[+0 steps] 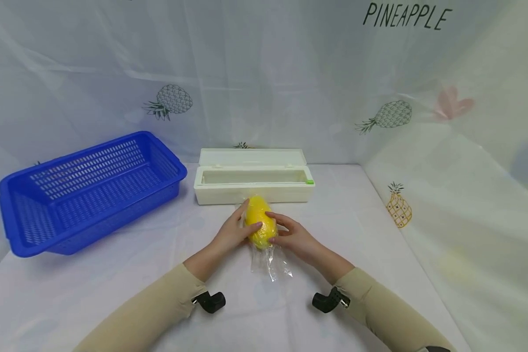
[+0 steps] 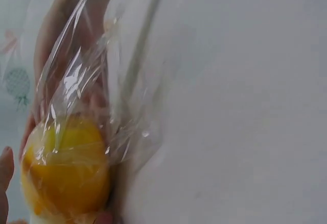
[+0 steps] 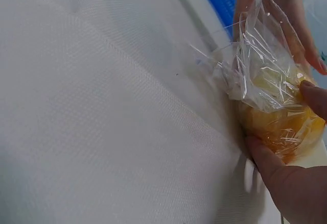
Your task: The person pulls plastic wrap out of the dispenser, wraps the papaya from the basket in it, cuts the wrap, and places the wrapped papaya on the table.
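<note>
A: What were the hands doing at that moment?

B: Both were on the yellow fruit (image 1: 260,227), which lay on the tabletop (image 1: 378,244) just in front of the white dispenser box (image 1: 253,183). The left hand (image 1: 234,233) cupped it from one side, fingers curled over the top; the right hand (image 1: 294,237) gripped it from the other, thumb and fingers pinching round it.

A: Was the fruit bare?

B: No, clear plastic wrap (image 1: 270,261) covered it, and a loose crinkled tail of the film trailed off toward the person. In the right wrist view the film (image 3: 260,71) bunched above the fruit (image 3: 283,124).

A: And the box?

B: Its lid stood open at the back. A blue basket (image 1: 88,190) sat well to the left of it, apart from the hands.
</note>
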Demonstrator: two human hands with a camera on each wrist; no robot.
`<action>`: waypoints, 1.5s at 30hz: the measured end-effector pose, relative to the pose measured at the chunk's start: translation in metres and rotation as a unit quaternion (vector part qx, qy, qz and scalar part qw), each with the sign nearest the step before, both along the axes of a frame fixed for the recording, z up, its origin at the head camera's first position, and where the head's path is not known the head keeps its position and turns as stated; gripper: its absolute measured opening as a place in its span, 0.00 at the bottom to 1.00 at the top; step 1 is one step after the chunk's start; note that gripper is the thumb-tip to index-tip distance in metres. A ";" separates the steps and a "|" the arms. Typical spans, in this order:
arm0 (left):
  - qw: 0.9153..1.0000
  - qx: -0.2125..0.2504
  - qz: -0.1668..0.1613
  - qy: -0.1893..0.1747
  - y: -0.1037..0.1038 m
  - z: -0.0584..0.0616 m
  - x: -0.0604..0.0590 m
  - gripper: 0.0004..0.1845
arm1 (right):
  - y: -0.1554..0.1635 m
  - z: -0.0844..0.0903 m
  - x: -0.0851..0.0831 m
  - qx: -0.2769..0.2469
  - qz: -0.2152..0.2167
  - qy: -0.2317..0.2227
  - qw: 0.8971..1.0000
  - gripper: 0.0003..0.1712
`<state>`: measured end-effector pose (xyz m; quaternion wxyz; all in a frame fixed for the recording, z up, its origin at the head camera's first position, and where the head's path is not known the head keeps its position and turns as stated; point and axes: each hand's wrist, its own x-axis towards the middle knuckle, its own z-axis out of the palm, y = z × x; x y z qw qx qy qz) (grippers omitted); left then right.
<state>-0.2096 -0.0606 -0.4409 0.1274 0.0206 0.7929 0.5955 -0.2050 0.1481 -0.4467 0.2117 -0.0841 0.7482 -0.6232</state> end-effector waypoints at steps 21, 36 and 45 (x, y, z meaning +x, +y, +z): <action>0.987 0.083 -0.055 -0.127 -0.018 -0.012 0.049 0.20 | -0.001 -0.005 -0.003 -0.021 -0.013 -0.014 1.000 0.39; 0.989 0.059 -0.112 -0.074 -0.031 0.000 0.059 0.08 | 0.002 -0.001 0.006 0.076 -0.039 0.169 0.982 0.37; 0.990 0.054 -0.108 -0.074 -0.033 0.005 0.060 0.09 | 0.014 0.004 0.018 0.047 0.119 0.401 0.907 0.21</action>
